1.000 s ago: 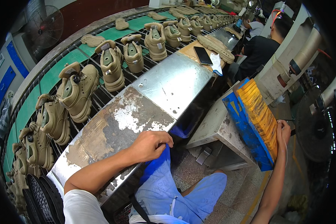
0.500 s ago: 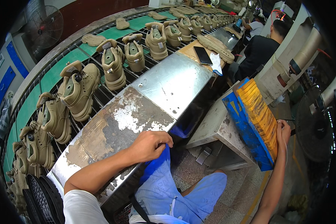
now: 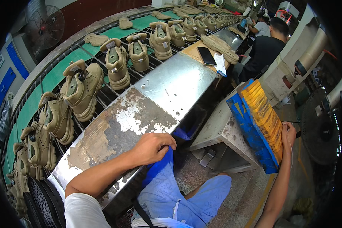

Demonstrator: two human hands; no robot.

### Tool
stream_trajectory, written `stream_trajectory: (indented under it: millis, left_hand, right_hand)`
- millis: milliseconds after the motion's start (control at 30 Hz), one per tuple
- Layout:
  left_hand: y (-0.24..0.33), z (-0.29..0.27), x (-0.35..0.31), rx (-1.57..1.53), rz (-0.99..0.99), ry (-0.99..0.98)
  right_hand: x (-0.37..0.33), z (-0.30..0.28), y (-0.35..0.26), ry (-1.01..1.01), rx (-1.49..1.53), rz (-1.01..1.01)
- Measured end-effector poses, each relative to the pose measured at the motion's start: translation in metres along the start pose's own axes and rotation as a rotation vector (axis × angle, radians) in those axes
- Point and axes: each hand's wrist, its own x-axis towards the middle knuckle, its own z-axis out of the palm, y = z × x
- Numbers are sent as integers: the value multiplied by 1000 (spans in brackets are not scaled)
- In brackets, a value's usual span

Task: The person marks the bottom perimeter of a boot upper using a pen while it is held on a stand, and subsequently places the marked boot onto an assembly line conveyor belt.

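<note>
Before me a long metal bench [image 3: 161, 85], blotched brown and white nearby and shiny beyond, carries a tan board [image 3: 190, 50] with a black phone [image 3: 206, 56] on it, a white scrap [image 3: 219, 62] and a tan sole [image 3: 221, 49] just beside. To my left, tan shoes [image 3: 117, 66] stand along a barred rack [image 3: 101, 100], with flat tan pieces [image 3: 95, 39] lying on green sheets [image 3: 59, 74] behind them.

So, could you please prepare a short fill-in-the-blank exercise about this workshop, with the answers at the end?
1. The right hand is at the edge of a yellow ribbed pad, which lies against a ____ board.
2. The metal bench is nearer to the left hand than to the ____ hand.
3. The strip behind the tan shoes is ____.
4. The phone lies with its dark screen facing ____.

Missing words: blue; right; green; up.
</note>
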Motion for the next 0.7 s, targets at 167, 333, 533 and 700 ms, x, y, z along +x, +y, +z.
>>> stream_trajectory:
  millis: [167, 333, 533, 700]
  left_hand:
    - [0, 0, -1, 2, 0, -1]
    - [-1, 0, -1, 4, 18, 9]
    - [-1, -1, -4, 6, 12, 11]
    - [0, 1, -1, -10, 12, 7]
  right_hand:
    - [-1, -2, -1, 5, 12, -19]
    - [-1, -3, 1, 3, 25, -37]
    - [0, -1, -4, -1, 23, -31]
    - [-1, -5, -6, -20, 8, 8]
